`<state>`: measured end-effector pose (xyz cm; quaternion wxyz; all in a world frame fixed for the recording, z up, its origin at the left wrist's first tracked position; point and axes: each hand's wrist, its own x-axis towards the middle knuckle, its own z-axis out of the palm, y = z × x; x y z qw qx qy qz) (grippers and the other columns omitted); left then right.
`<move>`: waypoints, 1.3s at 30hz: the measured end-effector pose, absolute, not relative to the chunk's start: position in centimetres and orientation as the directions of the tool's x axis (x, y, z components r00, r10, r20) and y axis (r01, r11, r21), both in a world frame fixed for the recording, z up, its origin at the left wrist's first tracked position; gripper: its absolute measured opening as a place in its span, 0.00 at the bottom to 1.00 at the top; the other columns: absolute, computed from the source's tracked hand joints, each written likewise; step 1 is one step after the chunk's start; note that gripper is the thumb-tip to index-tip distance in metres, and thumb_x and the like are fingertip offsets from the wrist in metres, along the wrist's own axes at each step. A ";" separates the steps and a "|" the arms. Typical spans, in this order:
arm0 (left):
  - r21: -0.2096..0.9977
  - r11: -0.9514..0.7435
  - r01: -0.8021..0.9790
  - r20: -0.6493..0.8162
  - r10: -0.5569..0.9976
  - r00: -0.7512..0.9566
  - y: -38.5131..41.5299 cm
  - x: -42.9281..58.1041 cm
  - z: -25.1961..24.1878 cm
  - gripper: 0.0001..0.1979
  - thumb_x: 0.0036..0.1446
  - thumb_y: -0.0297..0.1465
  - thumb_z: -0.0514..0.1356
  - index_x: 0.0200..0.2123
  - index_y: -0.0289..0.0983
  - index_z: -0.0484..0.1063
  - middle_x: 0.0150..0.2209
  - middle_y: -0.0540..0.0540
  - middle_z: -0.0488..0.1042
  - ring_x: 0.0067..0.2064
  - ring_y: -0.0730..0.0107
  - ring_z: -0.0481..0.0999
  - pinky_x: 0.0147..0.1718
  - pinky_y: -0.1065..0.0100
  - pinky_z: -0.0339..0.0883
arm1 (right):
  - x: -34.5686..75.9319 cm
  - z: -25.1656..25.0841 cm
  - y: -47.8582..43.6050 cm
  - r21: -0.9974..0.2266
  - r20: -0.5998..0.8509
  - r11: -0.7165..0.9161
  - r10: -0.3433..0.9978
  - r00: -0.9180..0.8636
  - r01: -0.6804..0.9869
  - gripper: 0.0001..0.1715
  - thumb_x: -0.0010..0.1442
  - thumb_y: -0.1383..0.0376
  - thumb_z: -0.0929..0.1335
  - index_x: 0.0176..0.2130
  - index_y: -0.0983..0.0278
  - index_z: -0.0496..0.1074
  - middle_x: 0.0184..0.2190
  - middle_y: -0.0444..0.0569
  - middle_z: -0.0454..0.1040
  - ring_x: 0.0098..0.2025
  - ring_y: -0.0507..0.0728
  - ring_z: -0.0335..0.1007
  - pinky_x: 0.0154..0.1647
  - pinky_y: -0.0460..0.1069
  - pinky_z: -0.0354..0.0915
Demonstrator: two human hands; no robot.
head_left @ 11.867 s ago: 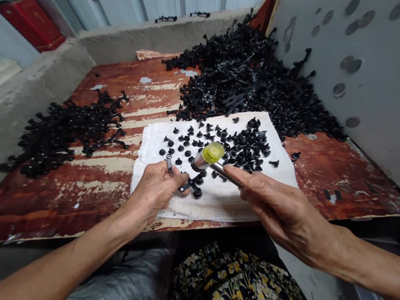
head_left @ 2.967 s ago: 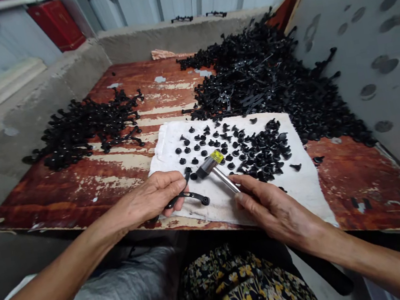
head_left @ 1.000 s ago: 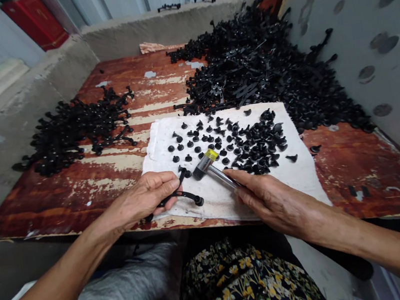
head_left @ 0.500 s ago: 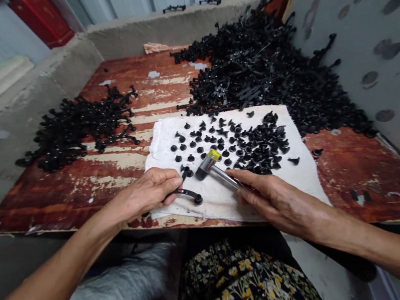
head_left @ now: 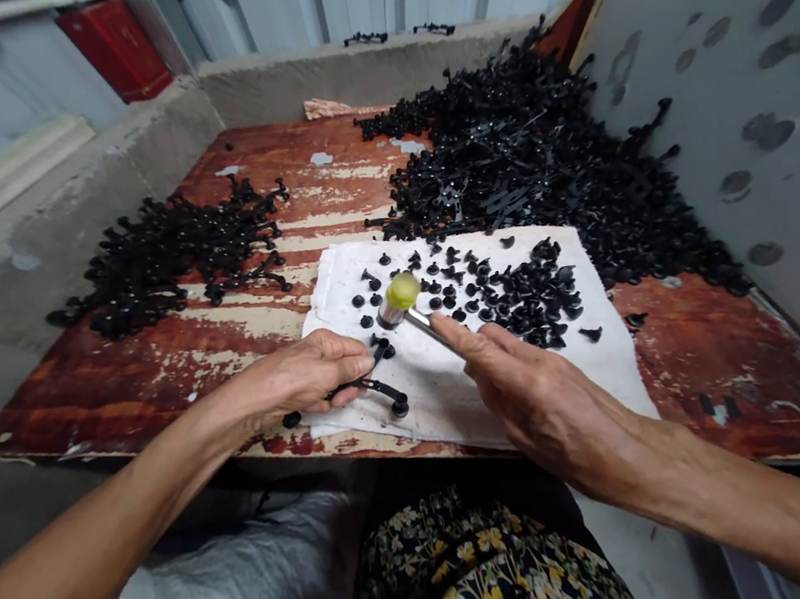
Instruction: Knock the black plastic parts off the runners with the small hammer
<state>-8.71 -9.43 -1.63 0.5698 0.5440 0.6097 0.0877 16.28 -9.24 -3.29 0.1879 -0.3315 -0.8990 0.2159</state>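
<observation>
Black bracket pinched at its middle, hammer above the cloth

The left hand [head_left: 316, 368] has its grip pressed together on a black bracket [head_left: 380, 387], thumb on top, over the near left part of the white cloth [head_left: 436, 405] on the table [head_left: 241, 350]. Two thin arms of the bracket stick out past the thumb towards the right, each with a round end. The bracket looks light and fairly stiff, likely plastic; its smooth surface could slip or twist under a knock. The middle, where the arms come together, seems the best place to pinch, leaving the ends free and the fingers clear.

The right hand [head_left: 535, 384] has its grip closed around the handle of a hammer [head_left: 400, 297], forefinger along the metal shaft. Its yellow-ended head, somewhat blurred, is just beyond the bracket. The hammer is probably top-heavy, so a hold well down the handle suits it. Loose black caps [head_left: 533, 304] lie beyond and to the right.
</observation>
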 end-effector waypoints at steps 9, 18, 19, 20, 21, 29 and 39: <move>0.751 0.414 0.514 -0.569 0.801 0.185 -9.9 -8.8 -2.6 0.18 0.52 0.43 0.60 0.20 0.39 0.60 0.16 0.55 0.55 0.17 0.79 0.50 0.17 0.72 0.41 | 16.2 -2.9 -9.8 -0.461 0.311 0.754 0.632 -0.710 0.469 0.40 0.59 0.77 0.56 0.69 0.67 0.50 0.36 0.53 0.69 0.25 0.53 0.62 0.25 0.48 0.68; 0.756 0.401 0.518 -0.562 0.803 0.198 -9.9 -8.8 -3.1 0.21 0.52 0.46 0.60 0.19 0.39 0.57 0.14 0.55 0.55 0.16 0.80 0.50 0.17 0.72 0.40 | 16.4 -3.1 -10.0 -0.432 0.261 0.756 0.627 -0.734 0.492 0.44 0.57 0.78 0.56 0.70 0.63 0.47 0.38 0.52 0.69 0.24 0.53 0.61 0.26 0.49 0.69; 0.765 0.401 0.504 -0.558 0.803 0.207 -9.9 -8.8 -3.2 0.21 0.52 0.47 0.60 0.19 0.39 0.58 0.14 0.56 0.54 0.16 0.80 0.49 0.17 0.72 0.40 | 16.3 -3.2 -10.0 -0.432 0.220 0.757 0.616 -0.757 0.490 0.43 0.56 0.78 0.56 0.69 0.66 0.50 0.37 0.53 0.69 0.23 0.53 0.61 0.25 0.49 0.69; 0.773 0.405 0.488 -0.555 0.804 0.214 -9.9 -8.9 -3.3 0.22 0.52 0.47 0.60 0.20 0.39 0.57 0.15 0.56 0.54 0.16 0.80 0.49 0.17 0.72 0.41 | 16.3 -3.2 -10.0 -0.452 0.217 0.751 0.617 -0.757 0.482 0.43 0.55 0.78 0.57 0.68 0.67 0.51 0.37 0.53 0.69 0.24 0.53 0.62 0.25 0.50 0.69; 0.779 0.407 0.477 -0.554 0.804 0.217 -9.9 -8.9 -3.4 0.22 0.52 0.48 0.60 0.20 0.39 0.57 0.15 0.56 0.54 0.17 0.81 0.49 0.17 0.72 0.41 | 16.2 -3.2 -9.9 -0.481 0.237 0.737 0.630 -0.739 0.474 0.42 0.56 0.78 0.57 0.69 0.68 0.50 0.37 0.54 0.69 0.26 0.53 0.64 0.28 0.50 0.71; 0.757 0.419 0.501 -0.578 0.788 0.214 -9.9 -8.9 -3.5 0.21 0.53 0.47 0.58 0.21 0.39 0.57 0.16 0.57 0.54 0.16 0.81 0.50 0.17 0.73 0.40 | 16.2 -3.0 -9.8 -0.504 0.230 0.709 0.660 -0.715 0.493 0.42 0.56 0.78 0.57 0.69 0.68 0.52 0.39 0.56 0.70 0.27 0.55 0.66 0.29 0.51 0.71; 0.769 0.417 0.484 -0.573 0.785 0.235 -10.2 -8.5 -3.4 0.26 0.46 0.56 0.58 0.21 0.39 0.58 0.15 0.57 0.57 0.15 0.82 0.51 0.15 0.75 0.41 | 16.4 -4.0 -9.8 -0.590 0.107 0.613 0.704 -0.702 0.525 0.40 0.58 0.75 0.58 0.68 0.64 0.54 0.41 0.57 0.72 0.31 0.56 0.69 0.36 0.55 0.72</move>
